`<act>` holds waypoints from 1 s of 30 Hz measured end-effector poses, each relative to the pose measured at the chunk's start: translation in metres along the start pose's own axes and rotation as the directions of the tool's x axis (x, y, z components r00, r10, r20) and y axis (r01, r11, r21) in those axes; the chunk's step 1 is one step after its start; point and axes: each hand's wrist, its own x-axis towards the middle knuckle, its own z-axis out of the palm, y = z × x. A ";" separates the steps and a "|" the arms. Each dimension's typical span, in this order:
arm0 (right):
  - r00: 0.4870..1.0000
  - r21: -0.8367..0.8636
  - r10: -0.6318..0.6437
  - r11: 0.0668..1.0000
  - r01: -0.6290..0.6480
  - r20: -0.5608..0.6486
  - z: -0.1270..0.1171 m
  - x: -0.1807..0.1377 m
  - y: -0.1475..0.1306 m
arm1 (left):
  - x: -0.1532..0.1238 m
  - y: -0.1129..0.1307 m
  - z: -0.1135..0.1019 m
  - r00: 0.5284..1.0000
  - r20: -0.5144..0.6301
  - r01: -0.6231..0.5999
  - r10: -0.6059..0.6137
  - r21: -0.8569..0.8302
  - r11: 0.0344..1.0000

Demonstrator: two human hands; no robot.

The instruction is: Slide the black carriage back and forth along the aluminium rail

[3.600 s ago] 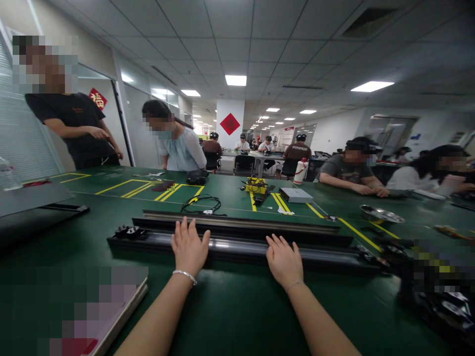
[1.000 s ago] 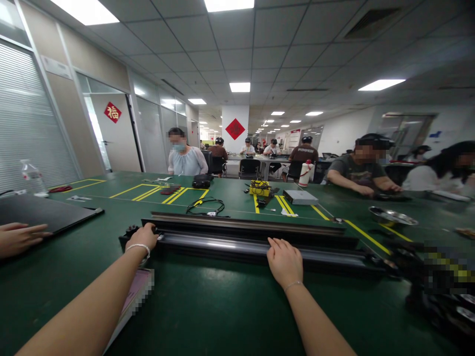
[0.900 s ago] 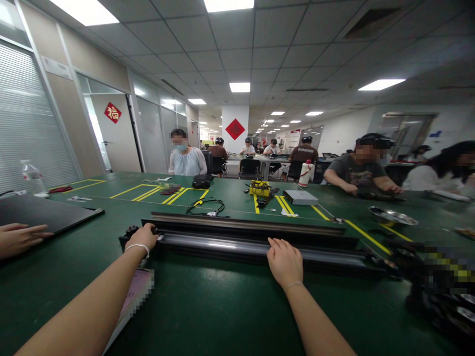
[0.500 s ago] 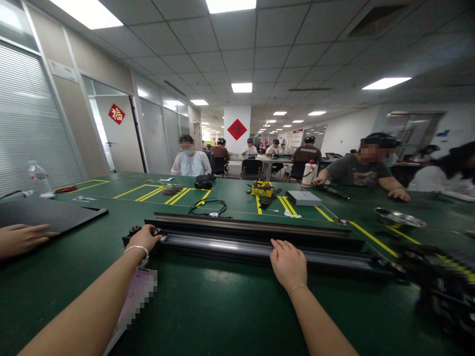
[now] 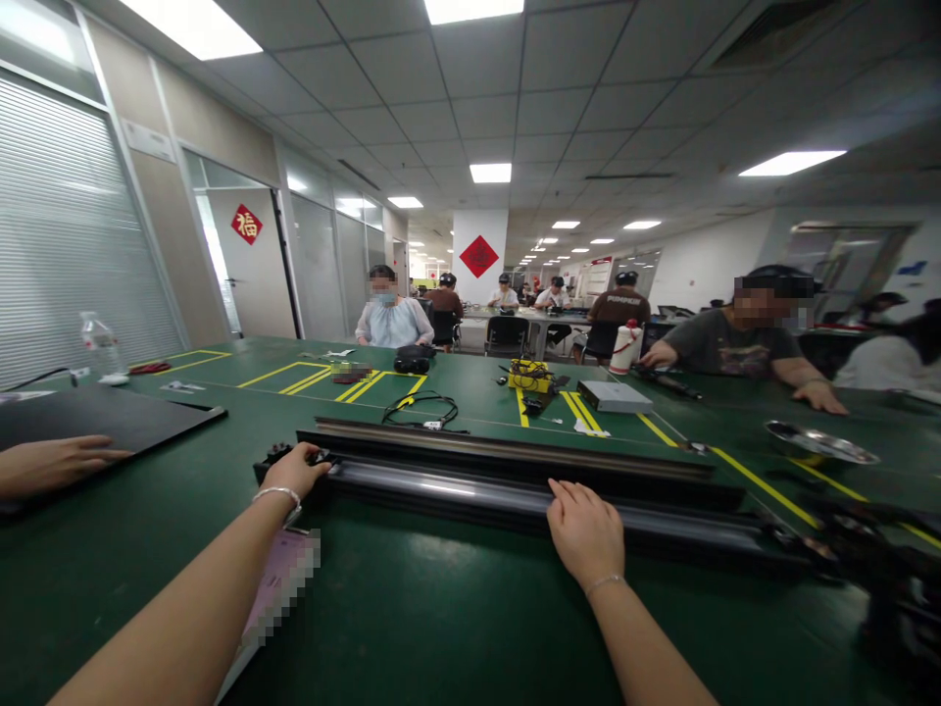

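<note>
Across the table in front of me lies a long, shiny dark roller (image 5: 456, 488) set in a black housing. My left hand (image 5: 295, 473) is closed on the housing's left end, thumb and forefinger beside the small black end parts (image 5: 275, 453). Farther along, my right hand (image 5: 586, 529) curls over the roller, fingers close together; its thumb is hidden. Directly behind the roller runs a long black strip (image 5: 515, 449) with a brownish upper face. A pinkish, partly blurred sheet or booklet (image 5: 275, 579) lies under my left forearm.
Another person's hand (image 5: 63, 461) rests on a black panel (image 5: 147, 417) at left. Black machinery (image 5: 897, 579) and a metal bowl (image 5: 819, 443) are at right. Beyond the roller are a cable (image 5: 419, 407), a yellow block (image 5: 530, 374) and a grey box (image 5: 614, 396). People sit around.
The whole view has shifted slightly, so things appear a little farther right. Both my hands keep their places on the roller and its housing.
</note>
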 end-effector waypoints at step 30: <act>1.000 0.014 -0.006 1.000 0.006 -0.020 0.000 -0.001 -0.002 | -0.002 0.002 -0.004 0.999 0.031 -0.032 0.030 0.060 0.998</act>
